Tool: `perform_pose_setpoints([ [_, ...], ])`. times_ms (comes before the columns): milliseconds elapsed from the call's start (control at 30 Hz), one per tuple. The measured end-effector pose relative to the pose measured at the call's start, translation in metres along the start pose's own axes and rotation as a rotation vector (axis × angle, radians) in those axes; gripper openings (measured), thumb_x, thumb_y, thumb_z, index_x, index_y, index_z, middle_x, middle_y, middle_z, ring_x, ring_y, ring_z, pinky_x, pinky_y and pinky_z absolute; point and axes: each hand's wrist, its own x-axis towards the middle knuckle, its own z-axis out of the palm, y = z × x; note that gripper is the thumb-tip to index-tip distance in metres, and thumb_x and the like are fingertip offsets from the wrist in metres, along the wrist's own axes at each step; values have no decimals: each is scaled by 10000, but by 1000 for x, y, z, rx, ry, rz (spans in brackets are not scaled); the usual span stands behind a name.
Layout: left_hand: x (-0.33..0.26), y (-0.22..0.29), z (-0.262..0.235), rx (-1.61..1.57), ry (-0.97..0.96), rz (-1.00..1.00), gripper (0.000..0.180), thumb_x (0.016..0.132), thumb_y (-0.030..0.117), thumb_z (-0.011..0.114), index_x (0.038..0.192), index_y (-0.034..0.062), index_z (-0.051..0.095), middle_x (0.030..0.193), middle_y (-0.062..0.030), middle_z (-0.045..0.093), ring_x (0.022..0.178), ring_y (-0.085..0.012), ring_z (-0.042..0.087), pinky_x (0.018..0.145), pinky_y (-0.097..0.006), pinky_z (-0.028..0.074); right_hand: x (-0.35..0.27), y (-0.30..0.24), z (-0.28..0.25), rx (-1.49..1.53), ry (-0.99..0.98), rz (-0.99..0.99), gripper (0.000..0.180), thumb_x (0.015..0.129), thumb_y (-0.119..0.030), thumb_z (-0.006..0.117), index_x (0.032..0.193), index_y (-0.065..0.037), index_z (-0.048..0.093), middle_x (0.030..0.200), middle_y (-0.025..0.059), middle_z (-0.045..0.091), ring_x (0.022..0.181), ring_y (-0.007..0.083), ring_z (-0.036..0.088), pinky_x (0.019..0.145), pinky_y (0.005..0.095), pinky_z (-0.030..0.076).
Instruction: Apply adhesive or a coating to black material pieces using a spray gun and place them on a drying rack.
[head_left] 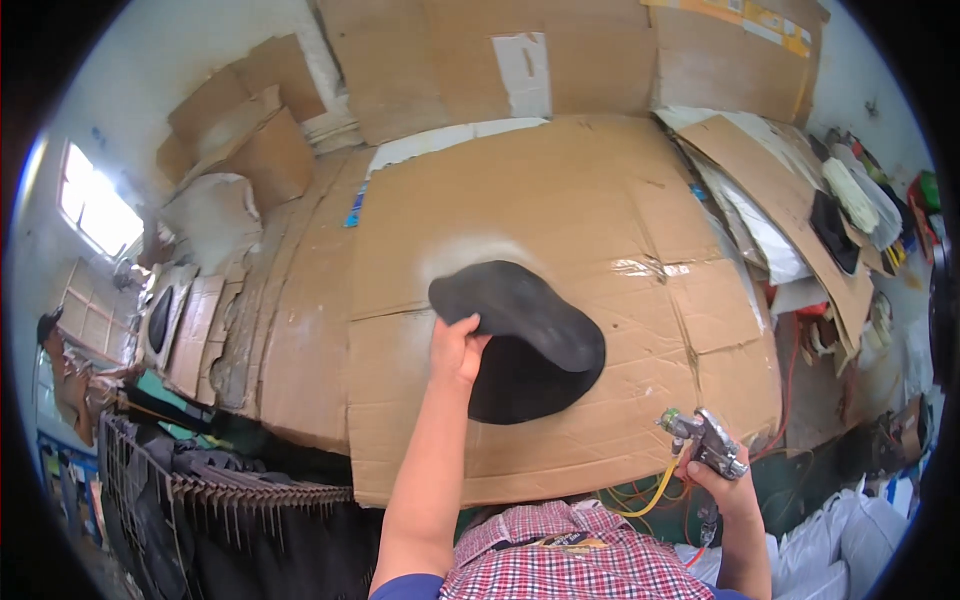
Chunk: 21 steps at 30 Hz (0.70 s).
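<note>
A flat, rounded sheet of dark grey material (515, 300) is pinched at its left edge by my left hand (460, 350), thumb on top. Under its near side shows a deeper black rounded area (530, 385); whether this is a second piece or the same sheet curled over, I cannot tell. Both are over the cardboard-covered table (570, 200). My right hand (715, 478) is wrapped round a metal spray gun (705, 443) near the table's front right edge. A yellow hose (657, 492) runs from the gun, whose nozzle points leftward.
A whitish sprayed patch (475, 252) marks the cardboard behind the sheet. Stacked cardboard and white sheets (770, 205) lie at right. A rack hung with dark pieces (215, 490) stands at lower left, and pale plastic bags (845, 540) lie at lower right. Cardboard (430, 65) lines the back wall.
</note>
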Motion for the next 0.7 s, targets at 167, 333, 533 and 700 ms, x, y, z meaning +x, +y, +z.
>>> perform_pose_setpoints([
  [167,-12,91,51,-117,-117,137,378,717,-110,541,1064,40,540,1000,-113,597,924,-281,595,825,-464,513,28,27,19,-12,-213,78,521,729,10,665,1223,11,500,874,41,609,770,114,596,700,265,515],
  [333,-55,181,96,-83,-109,195,336,763,-97,503,1068,44,497,1036,-122,580,911,-278,599,764,-445,535,37,10,41,61,-363,133,582,707,29,647,1263,5,478,891,52,597,780,117,587,671,255,525],
  [533,-113,316,71,20,-56,397,259,745,-106,497,963,34,496,926,-106,565,859,-273,598,769,-470,542,41,-34,91,-49,-435,68,292,726,9,619,1015,10,576,830,57,606,701,129,603,649,278,538],
  [700,-164,449,5,200,98,609,276,734,-90,551,975,45,552,969,-96,612,883,-257,603,842,-440,503,28,-37,165,-23,-515,22,380,720,27,623,1091,10,544,833,46,603,707,124,600,641,271,537],
])
